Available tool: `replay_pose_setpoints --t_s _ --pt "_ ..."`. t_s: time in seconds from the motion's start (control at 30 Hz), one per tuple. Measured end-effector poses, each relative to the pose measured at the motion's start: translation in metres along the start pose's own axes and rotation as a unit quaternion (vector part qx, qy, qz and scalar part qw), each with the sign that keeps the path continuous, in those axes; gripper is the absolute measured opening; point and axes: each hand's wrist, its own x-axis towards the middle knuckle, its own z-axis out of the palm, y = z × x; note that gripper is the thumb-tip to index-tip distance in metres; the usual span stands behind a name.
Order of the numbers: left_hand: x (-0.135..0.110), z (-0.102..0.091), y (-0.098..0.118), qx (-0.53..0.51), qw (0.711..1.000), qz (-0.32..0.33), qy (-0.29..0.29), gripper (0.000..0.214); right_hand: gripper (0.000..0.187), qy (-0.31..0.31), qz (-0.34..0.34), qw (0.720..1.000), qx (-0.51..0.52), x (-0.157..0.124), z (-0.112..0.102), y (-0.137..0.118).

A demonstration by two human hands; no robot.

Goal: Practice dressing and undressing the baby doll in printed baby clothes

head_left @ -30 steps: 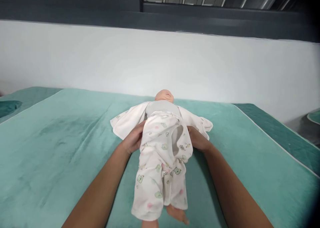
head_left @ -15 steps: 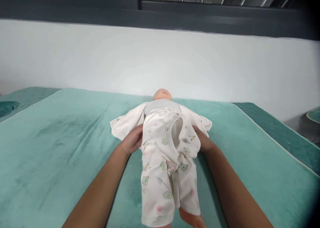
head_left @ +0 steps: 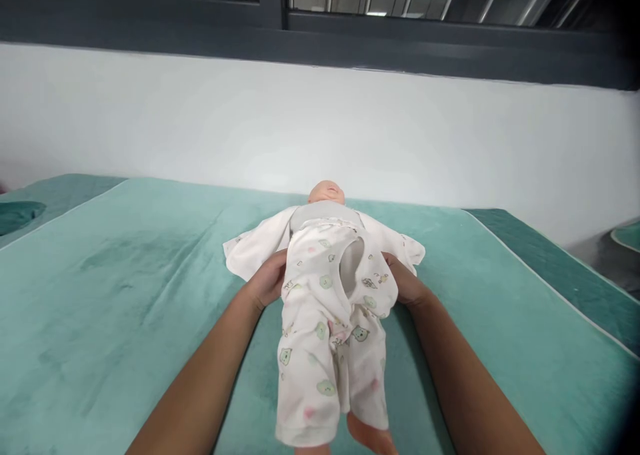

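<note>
The left hand [head_left: 267, 283] and right hand [head_left: 404, 284] curl tight on the pants [head_left: 327, 335] of the doll [head_left: 326, 192] between them.

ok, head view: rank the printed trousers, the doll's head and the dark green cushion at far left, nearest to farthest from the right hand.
1. printed trousers: the right hand holds their side, centre.
2. doll's head: farther back, centre.
3. dark green cushion: far left edge.
</note>
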Motion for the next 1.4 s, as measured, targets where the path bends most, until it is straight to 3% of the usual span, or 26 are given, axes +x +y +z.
replay_pose_setpoints --t_s 0.2,0.47,0.8,1.0,1.13,1.23,1.4 --pt "0.001 -0.001 -0.002 0.011 1.0 -0.005 -0.015 0.033 0.024 -0.012 -0.029 0.997 -0.069 -0.003 -0.002 0.0" --pt "0.002 -0.003 -0.003 0.035 0.999 -0.008 -0.014 0.036 0.028 -0.028 -0.061 0.986 -0.153 -0.001 -0.007 0.003" --pt "0.004 0.0 -0.002 0.009 0.999 0.027 0.036 0.031 0.028 -0.016 -0.03 0.989 -0.142 0.003 0.005 -0.006" --pt "0.007 -0.006 -0.006 -0.006 0.999 0.022 0.032 0.035 0.015 0.093 -0.041 0.987 -0.121 0.013 0.01 0.003" --pt "0.007 0.002 -0.004 0.013 0.998 0.044 0.042 0.038 0.009 0.152 -0.063 0.978 -0.129 0.02 0.011 0.009" --pt "0.007 0.009 -0.002 0.059 0.991 0.089 0.077 0.038 0.002 0.183 -0.078 0.971 -0.129 0.021 0.015 0.007" --pt "0.008 0.009 0.001 0.18 0.947 0.183 0.191 0.015 0.016 0.242 -0.084 0.951 -0.173 0.02 0.022 0.003"
